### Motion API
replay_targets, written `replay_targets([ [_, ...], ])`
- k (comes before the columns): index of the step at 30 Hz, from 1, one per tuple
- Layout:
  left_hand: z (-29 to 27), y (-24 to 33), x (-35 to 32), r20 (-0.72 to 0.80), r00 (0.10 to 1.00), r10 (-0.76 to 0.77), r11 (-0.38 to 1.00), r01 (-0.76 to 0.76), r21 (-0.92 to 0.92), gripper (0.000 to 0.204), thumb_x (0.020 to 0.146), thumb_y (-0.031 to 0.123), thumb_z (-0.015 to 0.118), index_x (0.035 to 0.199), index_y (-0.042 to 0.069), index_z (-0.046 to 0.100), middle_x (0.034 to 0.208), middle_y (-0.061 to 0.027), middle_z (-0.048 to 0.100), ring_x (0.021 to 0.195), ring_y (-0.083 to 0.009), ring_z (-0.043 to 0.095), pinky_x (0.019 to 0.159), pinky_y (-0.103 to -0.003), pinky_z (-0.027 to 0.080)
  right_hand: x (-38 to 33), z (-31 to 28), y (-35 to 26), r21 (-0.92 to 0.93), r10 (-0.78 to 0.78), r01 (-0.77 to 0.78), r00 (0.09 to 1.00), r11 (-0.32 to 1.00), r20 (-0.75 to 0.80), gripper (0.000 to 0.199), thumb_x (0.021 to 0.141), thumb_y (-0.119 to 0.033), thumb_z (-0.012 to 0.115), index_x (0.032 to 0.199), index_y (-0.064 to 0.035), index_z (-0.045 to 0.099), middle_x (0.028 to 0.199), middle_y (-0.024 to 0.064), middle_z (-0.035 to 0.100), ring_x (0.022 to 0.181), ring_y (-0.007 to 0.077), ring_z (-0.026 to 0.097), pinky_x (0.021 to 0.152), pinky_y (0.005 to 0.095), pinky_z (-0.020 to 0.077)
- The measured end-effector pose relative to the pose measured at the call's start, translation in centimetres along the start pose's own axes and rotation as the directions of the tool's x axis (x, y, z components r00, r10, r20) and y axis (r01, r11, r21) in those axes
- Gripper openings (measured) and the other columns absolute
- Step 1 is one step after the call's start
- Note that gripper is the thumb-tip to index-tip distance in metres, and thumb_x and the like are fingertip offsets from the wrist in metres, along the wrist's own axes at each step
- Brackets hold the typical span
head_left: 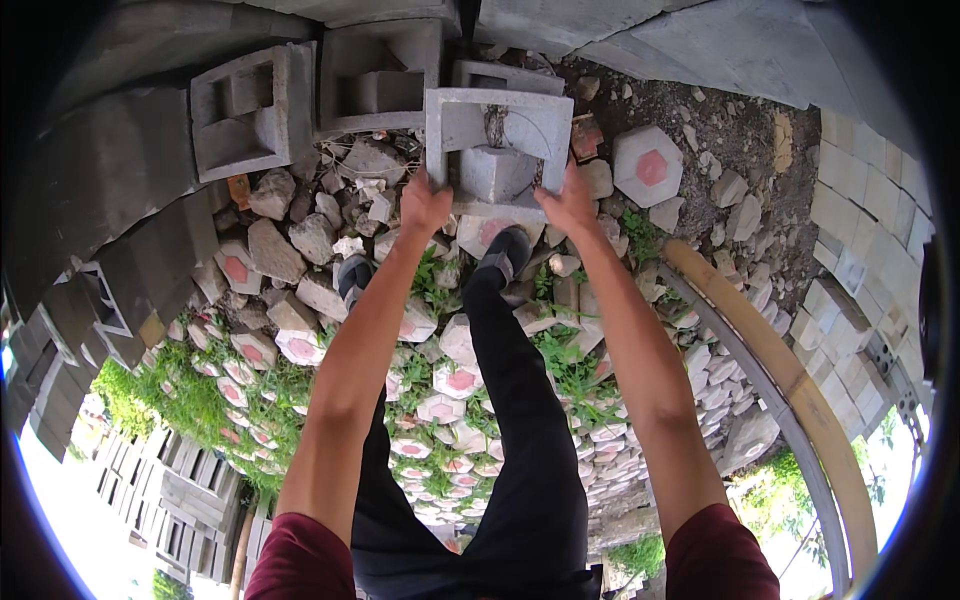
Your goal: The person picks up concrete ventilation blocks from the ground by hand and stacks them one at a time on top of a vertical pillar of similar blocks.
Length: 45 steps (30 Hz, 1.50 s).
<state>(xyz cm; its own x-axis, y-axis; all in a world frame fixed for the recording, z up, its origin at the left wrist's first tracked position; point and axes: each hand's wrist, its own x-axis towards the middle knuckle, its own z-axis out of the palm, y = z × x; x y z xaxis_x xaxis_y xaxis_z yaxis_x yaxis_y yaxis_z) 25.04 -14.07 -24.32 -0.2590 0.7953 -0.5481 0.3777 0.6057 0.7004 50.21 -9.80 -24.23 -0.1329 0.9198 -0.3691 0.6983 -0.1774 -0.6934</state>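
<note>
Rubble heap: hands, left, right, grip hollow concrete block.

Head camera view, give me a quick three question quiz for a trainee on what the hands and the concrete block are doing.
1. True or false: both hands grip the same hollow grey concrete block.
2. Which hand holds the block's right edge: the left hand or the right hand?
3. What lies underfoot below the shoes?
A. smooth tiled floor
B. loose hexagonal pavers with red centres, rubble and weeds
C. sand only

Key
1. True: one hand on each side edge.
2. The right hand.
3. B; more hollow blocks stand behind at the left.
</note>
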Motion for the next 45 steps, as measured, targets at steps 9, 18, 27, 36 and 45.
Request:
replay_targets([
  [9,-5.0,2.8,-14.9,0.006,0.974,-0.224,0.975,0.224,0.003,0.047,0.074,0.013,0.062,0.119,0.0,0.056,0.097,-0.0224,0.067,0.091,-0.0353,0.065,0.082,-0.039,0.049,-12.7,-3.3,-6.9,0.172,0.168,-0.196,0.971,0.965,0.168,0.079,0.075,-0.005,0.067,0.143,-0.0059,0.027,0.118,0.0234,0.059,0.107,0.0363,0.06,0.087,0.0407,0.0489],
  [18,-8.8,-1.8,-23.0,0.221,0.924,-0.312,0.83,0.379,-0.409,0.078,0.065,0.005,0.063,0.138,0.002,0.036,0.117,-0.0148,0.055,0.108,-0.0233,0.05,0.095,-0.031,0.039,-18.1,-4.3,-11.1,0.101,0.128,-0.188,0.895,0.977,0.428,0.074,0.071,-0.009,0.069,0.138,-0.0044,0.037,0.111,0.0207,0.063,0.102,0.0322,0.063,0.085,0.038,0.0492],
  [27,-12.7,-1.0,-29.3,0.209,0.933,-0.294,0.744,0.361,-0.562,0.077,0.068,0.007,0.062,0.138,-0.004,0.033,0.117,-0.0168,0.056,0.108,-0.0251,0.053,0.096,-0.032,0.04,-19.1,-5.0,-17.8,-0.043,0.158,-0.159,0.836,0.986,0.526,0.071,0.07,-0.007,0.067,0.136,-0.0028,0.04,0.113,0.0196,0.063,0.102,0.0283,0.063,0.088,0.0359,0.0476],
  [36,-22.2,-0.6,-39.3,0.264,0.867,-0.423,0.306,0.411,-0.859,0.059,0.074,0.006,0.054,0.131,-0.004,0.041,0.114,-0.0125,0.054,0.104,-0.0218,0.05,0.093,-0.033,0.04,-20.1,-0.7,-37.0,-0.374,0.289,0.02,0.595,0.927,0.75,0.064,0.072,-0.015,0.065,0.131,0.0006,0.046,0.109,0.0166,0.064,0.098,0.0256,0.063,0.086,0.0341,0.0481],
  [45,-27.0,-5.0,-52.2,0.002,0.807,-0.591,0.238,0.176,-0.955,0.053,0.077,0.01,0.055,0.125,-0.007,0.043,0.113,-0.0163,0.057,0.099,-0.0237,0.056,0.088,-0.035,0.046,-28.4,8.3,-44.9,-0.389,0.369,0.013,0.288,0.921,0.884,0.06,0.08,-0.009,0.061,0.134,-0.0049,0.036,0.096,0.0089,0.059,0.086,0.0177,0.056,0.077,0.0325,0.0476],
])
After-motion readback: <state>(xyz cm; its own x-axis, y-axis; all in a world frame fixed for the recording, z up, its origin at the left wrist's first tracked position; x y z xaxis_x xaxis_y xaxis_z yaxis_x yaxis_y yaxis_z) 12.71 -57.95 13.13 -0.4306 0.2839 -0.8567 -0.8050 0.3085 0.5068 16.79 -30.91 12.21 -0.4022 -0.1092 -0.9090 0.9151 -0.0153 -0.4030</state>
